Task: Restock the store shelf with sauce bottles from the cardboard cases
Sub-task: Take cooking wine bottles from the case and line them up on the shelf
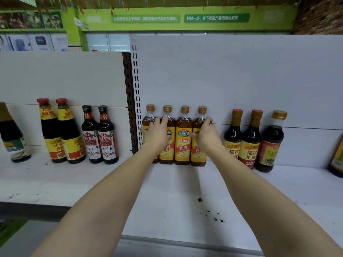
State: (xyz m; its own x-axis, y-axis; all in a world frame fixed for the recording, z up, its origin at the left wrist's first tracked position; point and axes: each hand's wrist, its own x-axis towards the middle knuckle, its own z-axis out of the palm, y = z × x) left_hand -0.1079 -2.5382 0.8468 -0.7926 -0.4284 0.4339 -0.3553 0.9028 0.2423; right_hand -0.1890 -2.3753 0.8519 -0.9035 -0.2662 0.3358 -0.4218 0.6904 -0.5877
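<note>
On the white shelf (176, 191), the left hand (155, 133) curls around the two leftmost yellow-label bottles (183, 138) while the right hand (205, 133) cups the rightmost, seemingly squaring the row of four against the back panel (222, 80), just left of three dark bottles (249, 140).

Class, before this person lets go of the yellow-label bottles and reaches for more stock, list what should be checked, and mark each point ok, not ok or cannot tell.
1. Four yellow-label bottles upright in a row at the back panel: ok.
2. Left hand holds the two left bottles: ok.
3. Right hand holds the rightmost bottle: ok.
4. Labels face forward: ok on the one uncovered; the rest cannot tell.
5. Shelf in front free for more: ok.
6. Shelf clean: not ok, dark crumbs.
</note>
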